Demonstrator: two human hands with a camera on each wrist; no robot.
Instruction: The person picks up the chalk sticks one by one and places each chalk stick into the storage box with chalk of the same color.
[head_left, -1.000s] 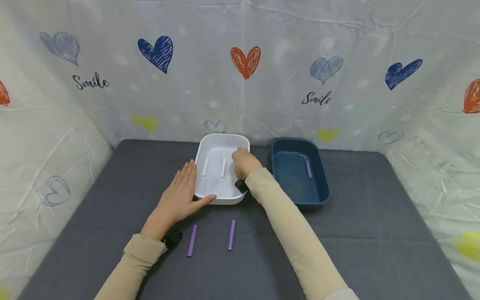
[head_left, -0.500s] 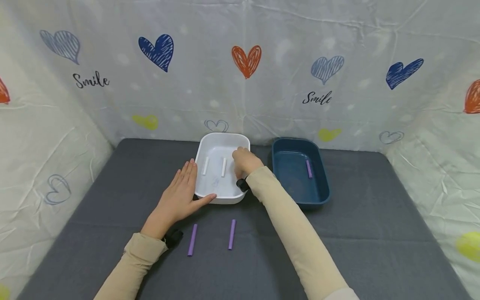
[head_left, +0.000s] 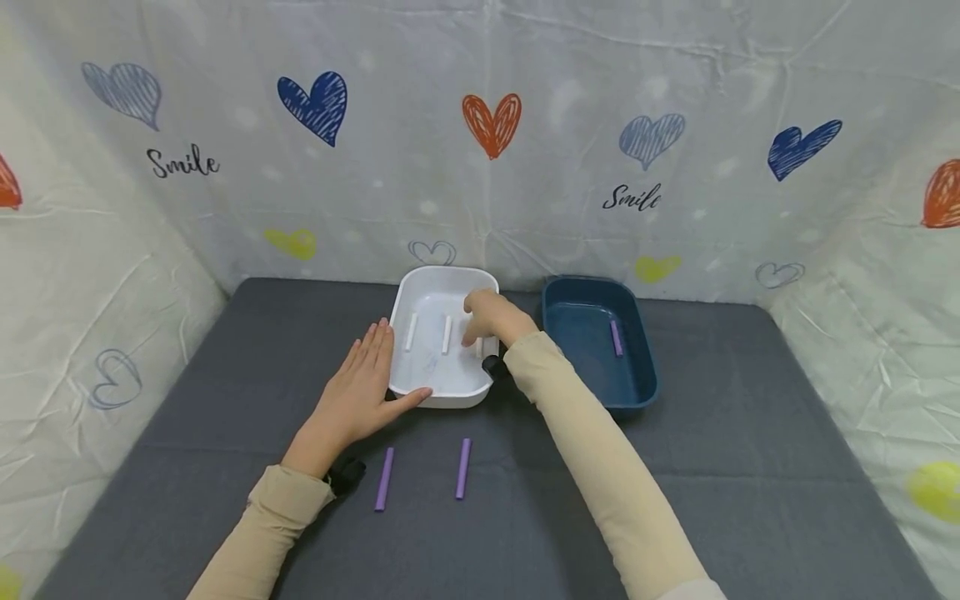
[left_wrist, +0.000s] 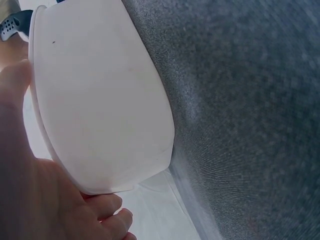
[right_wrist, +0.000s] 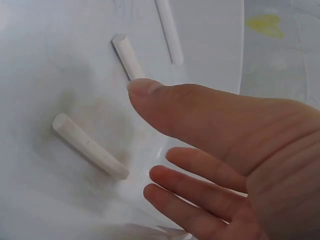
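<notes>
A white tray (head_left: 442,272) stands at the middle of the grey table. My left hand (head_left: 365,385) lies flat against its left wall (left_wrist: 100,100), fingers straight, thumb along the front rim. My right hand (head_left: 489,320) hovers over the tray's right side with relaxed fingers (right_wrist: 200,150) and holds nothing. Three white sticks lie on the tray floor (right_wrist: 60,75): one (right_wrist: 90,146) just below the fingers, one (right_wrist: 128,57) by the thumb tip, one (right_wrist: 169,31) farther off. Two purple sticks (head_left: 384,479) (head_left: 463,468) lie on the table in front of the tray.
A dark blue tray (head_left: 577,287) stands right of the white one, with one purple stick (head_left: 617,337) in it. Grey cloth (head_left: 712,467) covers the table. White sheets printed with hearts close off the back and both sides.
My right hand has drawn slightly back and right, uncovering a third white stick on the tray's right side. The left hand has stayed against the tray.
</notes>
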